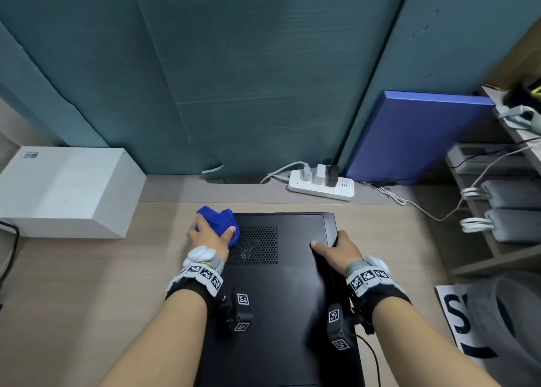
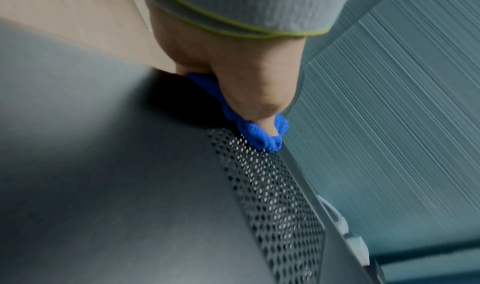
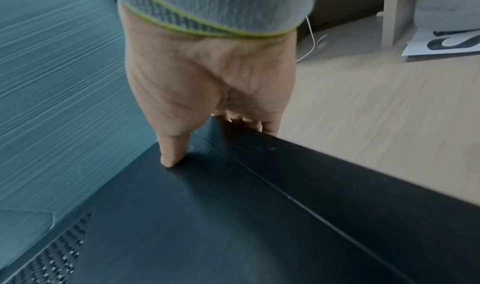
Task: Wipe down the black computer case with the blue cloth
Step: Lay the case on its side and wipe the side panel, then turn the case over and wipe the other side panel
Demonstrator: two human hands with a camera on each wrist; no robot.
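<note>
Both my forearms reach forward, bare up to the marker bands strapped round each wrist. My left hand (image 1: 211, 234) lies palm down at the far left corner of the black computer case (image 1: 281, 299), fingers and thumb curled into the bunched blue cloth (image 1: 218, 218) it presses there. My right hand (image 1: 339, 252) clamps the case's right edge: thumb (image 3: 172, 155) flat on the top panel, fingers (image 3: 270, 127) hooked down over the side.

head view high, looking down, wrist views close along each hand, all sharing the computer case (image 1: 281, 284)
</note>
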